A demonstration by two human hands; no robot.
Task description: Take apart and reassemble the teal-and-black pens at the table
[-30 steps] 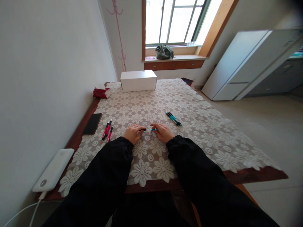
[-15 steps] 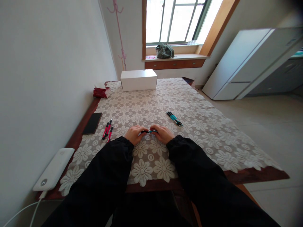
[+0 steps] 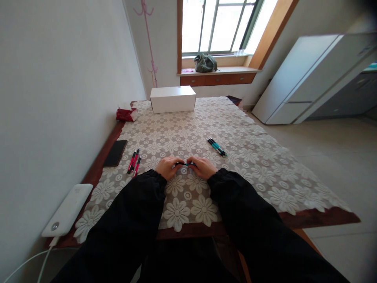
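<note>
Both my hands pinch a black and teal pen (image 3: 186, 164) level, just over the lace tablecloth (image 3: 176, 212) near the table's front. My left hand (image 3: 167, 167) is closed on its black end, and my right hand (image 3: 203, 167) grips the teal end. Fingers hide much of the pen, so I cannot tell whether its parts are joined. To the left lie several red and black pens (image 3: 134, 160). Beyond my right hand is a small group of teal and black pens (image 3: 217, 147), lying side by side at a slant.
A black flat phone-like slab (image 3: 115, 153) lies at the left edge, with a white power bank (image 3: 68, 210) and cable nearer me. A white box (image 3: 173, 100) and a red packet (image 3: 126, 114) stand toward the far end. A wall borders the left side.
</note>
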